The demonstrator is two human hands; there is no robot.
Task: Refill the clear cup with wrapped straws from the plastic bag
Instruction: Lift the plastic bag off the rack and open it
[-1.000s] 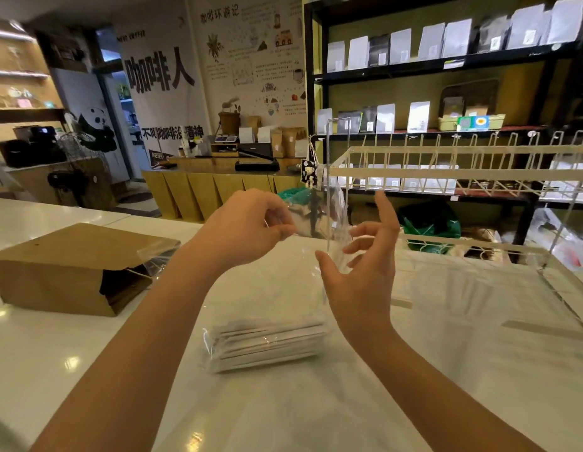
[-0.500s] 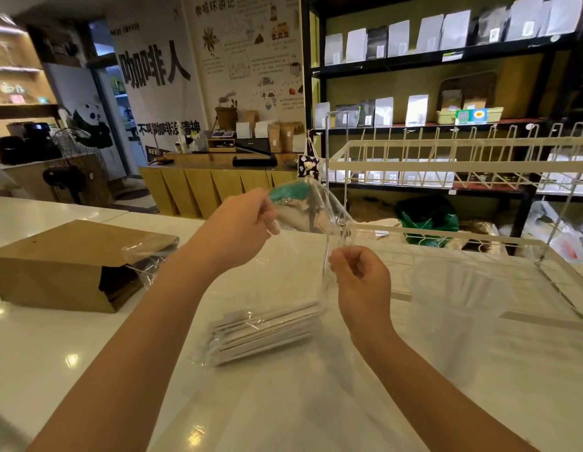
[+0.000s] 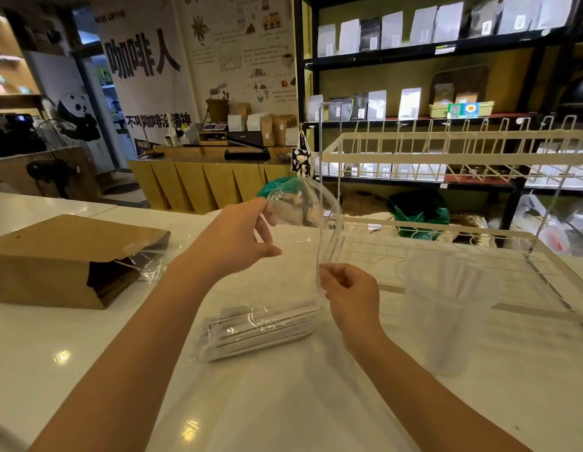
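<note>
**Bag mouth held apart above the counter; straws lying flat inside**

A white counter (image 3: 39, 347) is observed, bearing a brown paper bag (image 3: 65, 259) laid on its side at the left, with crumpled clear film at its open end. A cream wire rack (image 3: 447, 230) is set along the right rear of the counter. A clear cup (image 3: 447, 308) is seen upright in front of the rack, to the right of the hands; its outline is blurred and its contents cannot be determined.

The plastic bag (image 3: 303, 230) is raised at its open mouth, which faces upward and away from the person. One edge of the mouth is pinched by the left hand (image 3: 241, 236), fingers curled on the film. The opposite edge is pinched by the right hand (image 3: 349, 295), fingers closed into a narrow grip, lower and nearer.

The wrapped straws (image 3: 264, 324) are located in the bag's bottom, resting on the counter between the forearms. Their long axis runs roughly left to right, slightly rising toward the right.
</note>
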